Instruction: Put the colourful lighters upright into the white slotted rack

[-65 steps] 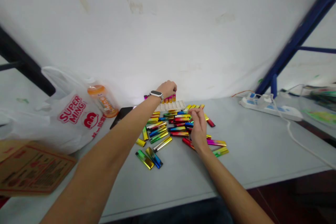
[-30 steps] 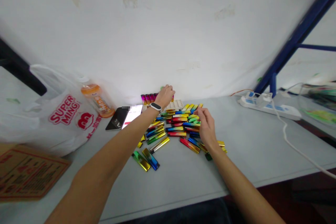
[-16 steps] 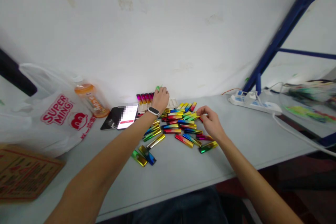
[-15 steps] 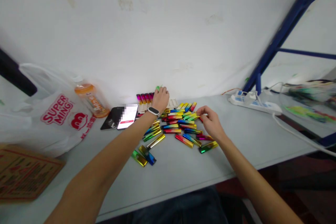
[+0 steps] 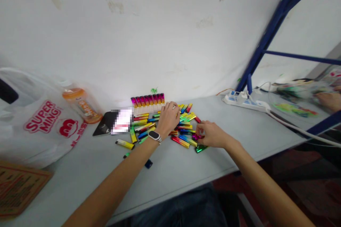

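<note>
Many shiny two-tone lighters lie scattered on the grey table. Behind them, against the wall, a row of purple-and-gold lighters stands upright in a pale rack. My left hand, with a wristband, is over the pile just right of the rack, fingers bent; what is under its fingertips is hidden. My right hand is at the right side of the pile, thumb and fingers pinched on a purple lighter. A green lighter lies just below it.
Two phones lie left of the pile. Further left are an orange drink bottle, a white plastic bag and a cardboard box. On the right are a power strip, a blue metal frame and another person's hand.
My left hand has moved from the rack down toward the pile, uncovering the purple row. My right hand has lowered to the purple lighter. The view has shifted slightly right.
</note>
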Action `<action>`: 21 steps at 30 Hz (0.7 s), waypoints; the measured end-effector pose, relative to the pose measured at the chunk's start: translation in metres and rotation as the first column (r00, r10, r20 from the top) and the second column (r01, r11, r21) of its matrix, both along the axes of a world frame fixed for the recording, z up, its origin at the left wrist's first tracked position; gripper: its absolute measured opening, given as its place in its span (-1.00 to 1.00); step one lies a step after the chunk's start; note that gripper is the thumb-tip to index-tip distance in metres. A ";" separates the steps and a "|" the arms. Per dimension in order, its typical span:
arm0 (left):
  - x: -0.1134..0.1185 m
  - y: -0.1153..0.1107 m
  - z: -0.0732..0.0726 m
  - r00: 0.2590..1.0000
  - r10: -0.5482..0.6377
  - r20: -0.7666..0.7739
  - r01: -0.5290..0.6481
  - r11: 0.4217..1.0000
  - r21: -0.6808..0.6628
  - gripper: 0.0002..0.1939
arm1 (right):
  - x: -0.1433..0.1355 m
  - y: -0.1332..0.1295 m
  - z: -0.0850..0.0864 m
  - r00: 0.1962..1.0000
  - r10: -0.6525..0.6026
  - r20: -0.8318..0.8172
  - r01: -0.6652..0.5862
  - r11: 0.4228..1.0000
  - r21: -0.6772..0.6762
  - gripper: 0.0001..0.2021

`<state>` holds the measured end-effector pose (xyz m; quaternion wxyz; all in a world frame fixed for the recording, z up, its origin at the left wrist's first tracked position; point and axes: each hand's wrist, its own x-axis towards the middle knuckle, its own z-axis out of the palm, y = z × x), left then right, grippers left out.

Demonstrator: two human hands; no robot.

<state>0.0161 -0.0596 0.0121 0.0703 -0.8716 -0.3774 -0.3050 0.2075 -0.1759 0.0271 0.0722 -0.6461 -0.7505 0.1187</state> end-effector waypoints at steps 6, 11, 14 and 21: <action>0.006 -0.006 -0.010 0.998 -0.029 0.059 0.033 0.997 -0.066 -0.83 | -0.006 0.007 0.000 0.998 0.043 0.038 -0.045 0.998 0.043 -0.79; 0.001 -0.007 -0.016 0.982 -0.126 0.142 0.145 0.980 -0.138 -0.79 | -0.004 0.012 -0.017 0.988 0.114 -0.104 -0.100 0.986 0.134 -0.93; -0.005 -0.006 -0.014 0.966 -0.160 0.204 0.195 0.967 -0.162 -0.77 | -0.003 0.015 -0.031 0.953 0.169 -0.252 -0.112 0.968 0.225 -0.90; -0.024 0.001 0.013 0.913 -0.124 0.388 0.221 0.951 -0.215 -0.78 | -0.005 0.032 -0.035 0.715 0.106 -0.691 0.154 0.940 0.303 -0.76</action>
